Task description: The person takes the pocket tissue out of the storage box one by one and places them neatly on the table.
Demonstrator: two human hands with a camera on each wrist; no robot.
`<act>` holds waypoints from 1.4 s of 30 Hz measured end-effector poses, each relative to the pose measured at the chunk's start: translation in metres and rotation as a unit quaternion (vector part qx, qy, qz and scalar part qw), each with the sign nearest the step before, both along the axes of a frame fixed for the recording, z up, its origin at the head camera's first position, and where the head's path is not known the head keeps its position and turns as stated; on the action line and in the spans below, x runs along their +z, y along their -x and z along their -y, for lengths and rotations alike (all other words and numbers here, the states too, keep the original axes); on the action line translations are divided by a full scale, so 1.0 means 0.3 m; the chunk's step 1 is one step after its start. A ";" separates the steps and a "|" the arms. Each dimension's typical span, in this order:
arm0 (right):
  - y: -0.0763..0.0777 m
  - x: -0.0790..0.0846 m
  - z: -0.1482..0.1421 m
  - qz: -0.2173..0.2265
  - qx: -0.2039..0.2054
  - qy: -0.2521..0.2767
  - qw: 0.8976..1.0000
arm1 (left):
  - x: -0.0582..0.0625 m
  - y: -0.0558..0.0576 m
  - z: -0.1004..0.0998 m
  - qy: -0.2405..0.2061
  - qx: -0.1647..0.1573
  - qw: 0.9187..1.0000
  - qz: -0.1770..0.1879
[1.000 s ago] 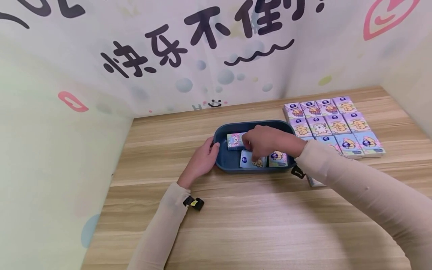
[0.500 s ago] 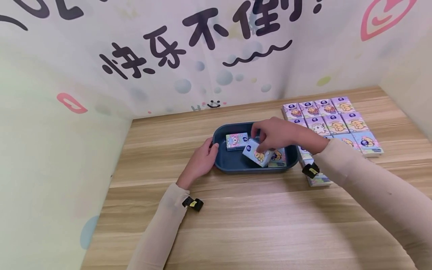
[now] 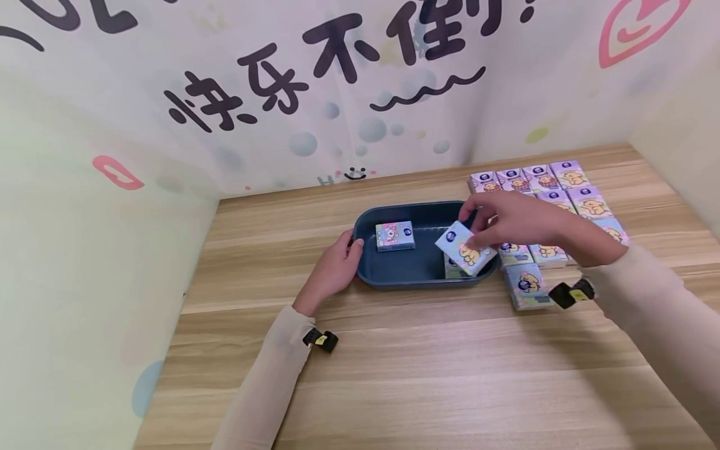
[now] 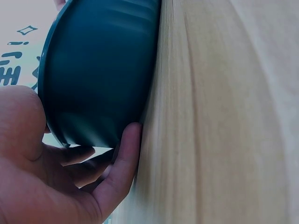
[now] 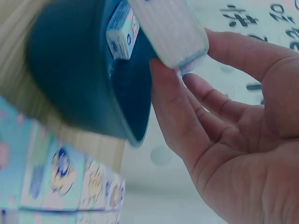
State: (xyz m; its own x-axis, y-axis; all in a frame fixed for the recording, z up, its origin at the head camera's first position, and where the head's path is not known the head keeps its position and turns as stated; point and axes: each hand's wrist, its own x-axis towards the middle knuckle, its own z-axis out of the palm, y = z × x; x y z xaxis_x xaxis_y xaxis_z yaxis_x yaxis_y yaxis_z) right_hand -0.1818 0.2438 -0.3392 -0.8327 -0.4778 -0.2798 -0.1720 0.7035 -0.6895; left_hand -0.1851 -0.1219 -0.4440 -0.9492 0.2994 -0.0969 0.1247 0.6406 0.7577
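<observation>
In the head view my left hand (image 3: pixel 337 265) grips the left end of a dark blue oblong tub (image 3: pixel 416 285), thumb at its rim. The left wrist view shows fingers against the tub's outer wall (image 4: pixel 98 74). My right hand (image 3: pixel 512 219) pinches a light blue tissue pack (image 3: pixel 464 247) with a cartoon print, tilted above the tub's right end. Its pale underside faces the right wrist view. One tissue pack (image 3: pixel 395 236) lies on the tub floor at the left. Another pack (image 3: pixel 452 269), mostly hidden by the held one, lies at the right.
Rows of purple and blue tissue packs (image 3: pixel 570 175) lie on the wooden table right of the tub, partly covered by the right hand and arm. A blue pack (image 3: pixel 529 287) forms their front end. A printed cloth wall (image 3: pixel 253 156) stands behind the table.
My right hand has lifted the light blue tissue pack from the tub's lower middle and carried it rightward over the right-hand pack. The left hand keeps its hold on the tub.
</observation>
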 end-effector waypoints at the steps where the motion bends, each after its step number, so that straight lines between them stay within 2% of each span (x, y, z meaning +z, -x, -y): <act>1: -0.007 -0.004 -0.019 0.006 -0.006 0.005 1.000 | 0.001 0.000 0.001 -0.001 0.000 1.000 0.002; 3: -0.019 -0.013 -0.055 0.020 -0.016 0.016 1.000 | 0.001 0.001 0.001 0.000 0.002 1.000 0.003; 4: -0.024 -0.019 -0.073 0.025 -0.020 0.022 0.999 | 0.015 -0.004 -0.004 -0.001 0.006 1.000 0.011; 6: -0.037 -0.027 -0.104 0.038 -0.031 0.035 0.998 | -0.029 0.015 0.012 -0.004 0.000 1.000 -0.002; 8: -0.052 -0.034 -0.134 0.043 -0.042 0.040 0.997 | -0.031 0.015 0.011 0.000 0.002 1.000 -0.003; 11: -0.078 -0.046 -0.181 0.048 -0.058 0.048 0.996 | -0.018 0.005 0.003 -0.002 0.008 1.000 -0.001; 13: -0.097 -0.056 -0.215 0.049 -0.068 0.051 0.995 | 0.025 -0.017 -0.015 0.002 0.017 1.000 0.010; 21: -0.175 -0.126 -0.345 0.071 -0.108 0.081 0.988 | 0.031 -0.018 -0.020 0.004 0.016 1.000 0.009; 24: -0.197 -0.153 -0.383 0.077 -0.124 0.074 0.986 | 0.032 -0.018 -0.018 0.003 0.013 1.000 0.010; 30: -0.233 -0.199 -0.448 0.087 -0.154 0.068 0.982 | -0.008 0.007 -0.002 0.005 0.004 1.000 0.003; 32: -0.243 -0.212 -0.467 0.087 -0.161 0.068 0.981 | -0.035 0.022 0.007 0.010 0.001 1.000 -0.006; 34: -0.252 -0.223 -0.485 0.085 -0.165 0.069 0.980 | -0.015 0.012 0.000 0.001 0.003 1.000 0.007; 36: -0.258 -0.234 -0.495 0.084 -0.169 0.068 0.980 | -0.027 0.015 0.004 0.002 0.001 1.000 0.000; 38: -0.264 -0.245 -0.499 0.081 -0.171 0.065 0.980 | -0.010 0.005 -0.001 0.000 0.003 1.000 0.005; 42: -0.269 -0.261 -0.495 0.076 -0.179 0.055 0.979 | -0.004 0.000 -0.003 -0.001 0.002 1.000 0.000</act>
